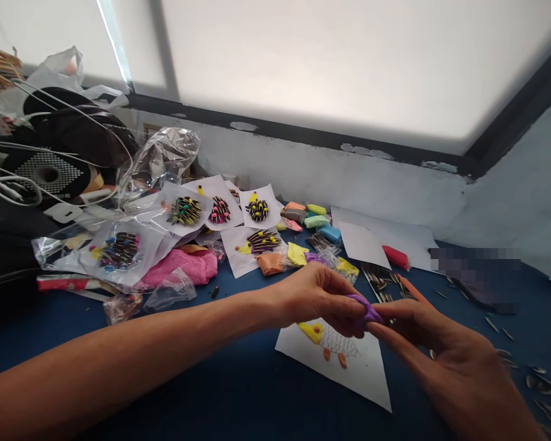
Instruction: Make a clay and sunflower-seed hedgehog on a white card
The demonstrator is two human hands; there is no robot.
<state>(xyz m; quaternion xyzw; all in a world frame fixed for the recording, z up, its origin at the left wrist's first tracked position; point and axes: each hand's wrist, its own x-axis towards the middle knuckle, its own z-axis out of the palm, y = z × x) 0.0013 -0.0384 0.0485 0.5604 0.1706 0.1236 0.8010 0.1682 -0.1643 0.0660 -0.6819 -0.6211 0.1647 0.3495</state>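
Dark blue tabletop [188, 404]: a crowded craft surface spreads beneath a pale, backlit window, two bare hands at work over its right half.
Seed-covered hedgehog pictures on white paper [257, 208]: several lie toward the back and left, dotted with bright clay.
White paper sheet with a yellow-headed hedgehog drawing [367, 383]: it lies below the hands, the animal's hatched body bare of seeds.
Left hand [310, 294]: thumb and curled fingers pinch purple clay from one side. A light, steady hold best anchors it.
Right hand [454, 349]: thumb and forefinger grip the clay's other end. Short, even pinches suit soft material better than a hard tug.
Soft modelling clay in coloured packets, one of them green [316, 221]: they cluster behind the working hands.
Small purple lump of soft clay [366, 312]: held between both sets of fingertips, above the sheet. Fingers cover much of it, so stretching or kneading is hard to tell apart; working it to an even softness should help prevent ragged edges.
Striped black-and-white seeds [539, 384]: scattered at right, best kept clear of the sticky clay.
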